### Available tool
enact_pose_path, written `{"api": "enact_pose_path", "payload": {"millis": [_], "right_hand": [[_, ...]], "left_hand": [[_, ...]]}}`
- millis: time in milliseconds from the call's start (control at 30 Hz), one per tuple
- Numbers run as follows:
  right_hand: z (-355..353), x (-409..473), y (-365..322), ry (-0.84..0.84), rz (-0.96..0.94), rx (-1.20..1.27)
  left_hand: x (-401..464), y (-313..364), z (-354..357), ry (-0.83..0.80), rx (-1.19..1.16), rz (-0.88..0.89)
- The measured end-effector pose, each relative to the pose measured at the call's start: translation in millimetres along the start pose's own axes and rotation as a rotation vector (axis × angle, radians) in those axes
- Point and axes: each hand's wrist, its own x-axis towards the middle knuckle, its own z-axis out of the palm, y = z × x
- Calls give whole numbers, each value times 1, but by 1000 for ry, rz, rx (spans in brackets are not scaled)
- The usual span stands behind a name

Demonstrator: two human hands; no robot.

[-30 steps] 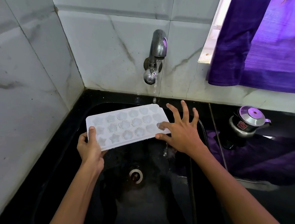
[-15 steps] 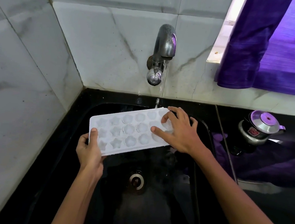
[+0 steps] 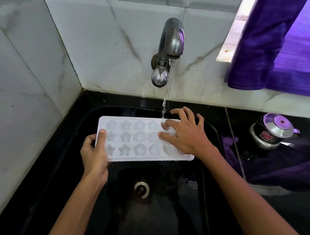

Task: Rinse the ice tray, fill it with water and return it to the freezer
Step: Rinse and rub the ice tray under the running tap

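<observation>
Over the black sink (image 3: 58,146), the left hand (image 3: 93,154) grips the white ice tray (image 3: 129,139) by its left end, thumb on top. The right hand (image 3: 184,136), fingers curled, presses the tray's right-hand cups under the tap (image 3: 171,43) stream.

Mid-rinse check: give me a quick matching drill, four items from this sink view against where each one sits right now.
Items:
1. white plastic ice tray
2. curved metal wall tap
3. small steel lidded pot
4. round metal drain

Places:
A. on the black counter, right of the sink
B. at the bottom of the black basin
C. held over the basin by both hands
D. on the marble wall, running water

Pairs: 1-C, 2-D, 3-A, 4-B
</observation>
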Motion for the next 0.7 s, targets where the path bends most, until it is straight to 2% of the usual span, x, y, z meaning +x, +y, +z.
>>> {"api": "enact_pose_path", "payload": {"millis": [267, 533, 700], "right_hand": [[-8, 4, -1, -51, 24, -92], [-8, 2, -8, 114, 19, -301], [0, 8, -6, 272, -31, -276]], "left_hand": [[-1, 4, 5, 10, -14, -10], [1, 3, 4, -2, -20, -37], [-2, 2, 3, -2, -30, -52]]}}
